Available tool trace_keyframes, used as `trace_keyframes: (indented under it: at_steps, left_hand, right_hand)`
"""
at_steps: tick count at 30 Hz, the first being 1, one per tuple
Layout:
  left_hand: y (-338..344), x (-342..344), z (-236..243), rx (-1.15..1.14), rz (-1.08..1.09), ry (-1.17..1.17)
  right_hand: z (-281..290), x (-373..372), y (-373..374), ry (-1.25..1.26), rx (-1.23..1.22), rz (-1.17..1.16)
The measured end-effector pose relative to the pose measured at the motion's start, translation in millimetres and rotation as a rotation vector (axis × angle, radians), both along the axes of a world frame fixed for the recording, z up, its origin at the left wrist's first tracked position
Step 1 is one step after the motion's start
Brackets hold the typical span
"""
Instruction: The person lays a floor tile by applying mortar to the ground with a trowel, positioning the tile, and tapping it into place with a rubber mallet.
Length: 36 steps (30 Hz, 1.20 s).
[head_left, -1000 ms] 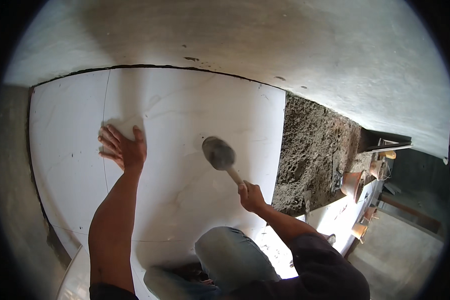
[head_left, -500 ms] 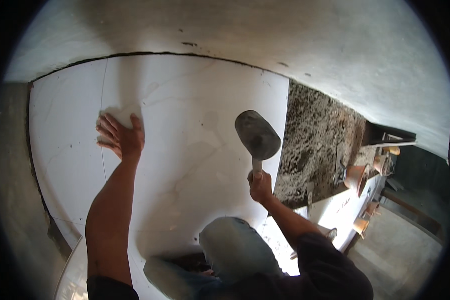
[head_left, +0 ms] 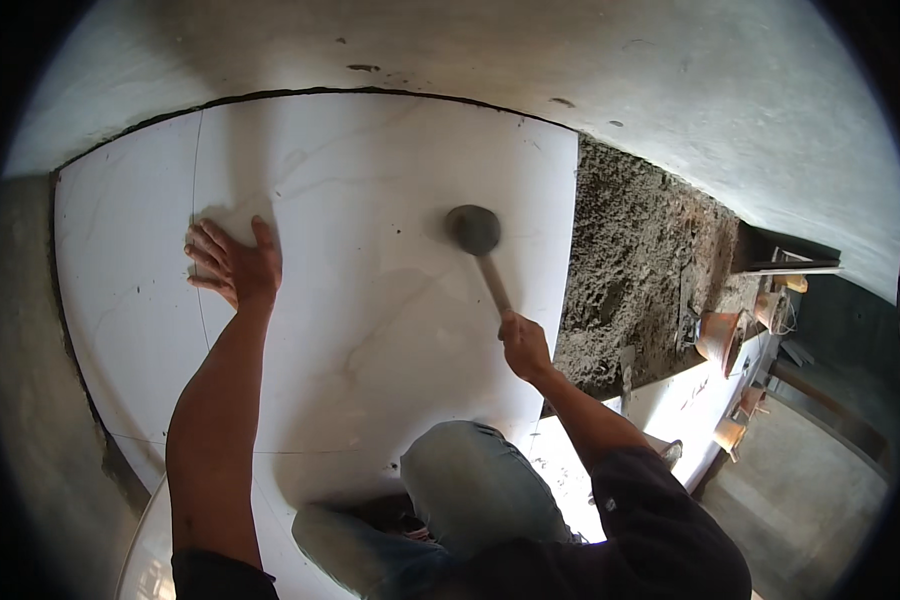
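1. Bare grey walls hem in a floor where a large white tile lies beside a rough mortar bed on its right. Watching from my remote station, I see a dark gap along the tile's far edge.

2. Over the right half of that tile is a dark-headed mallet. The right hand grasps its pale handle toward the end, a low hold that I judge gives the head room to swing.

3. Spread flat and gripping nothing, the left hand rests at the large tile's left seam, fingertips crossing onto a narrower tile. I read it as a brace for a body leaning forward.

4. Beyond the mortar, well to the tile's right, orange-brown buckets sit apart, probably to leave the arm free.

5. A bent, denim-clad knee covers part of the tile's near edge. With the mallet head blurred, I cannot tell whether it touches the surface. Glare bleaches the floor strip near-right of the tile, and I cannot see inside the buckets.
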<state>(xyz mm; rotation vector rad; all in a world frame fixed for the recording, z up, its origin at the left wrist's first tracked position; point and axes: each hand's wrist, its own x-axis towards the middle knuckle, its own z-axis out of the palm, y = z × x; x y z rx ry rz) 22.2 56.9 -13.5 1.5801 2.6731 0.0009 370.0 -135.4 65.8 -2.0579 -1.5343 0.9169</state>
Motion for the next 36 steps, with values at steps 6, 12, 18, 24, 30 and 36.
trace_keyframes:
  at_steps: [6, 12, 18, 24, 30, 36]
  left_hand:
    - [0, 1, -8, 0.032, -0.009, 0.027]
    - [4, -11, -21, 0.144, -0.032, -0.002]
    - [5, -8, -7, 0.080, -0.006, 0.006]
    - [-11, -1, 31, -0.120, 0.024, -0.269]
    - [-41, -14, 38, 0.015, -0.178, -0.310]
    - [-202, 13, 6, 0.053, 0.009, -0.130]
  right_hand:
    - [4, 5, -10, 0.041, -0.057, -0.021]
    - [1, 2, -46, -0.002, -0.283, 0.096]
    - [-18, 12, -84, -0.073, -0.182, 0.388]
    - [-4, -20, -85, 0.074, -0.259, 0.378]
    - [-15, -9, -92, -0.109, -0.088, 0.640]
    - [11, -30, -96, 0.143, -0.214, 0.144]
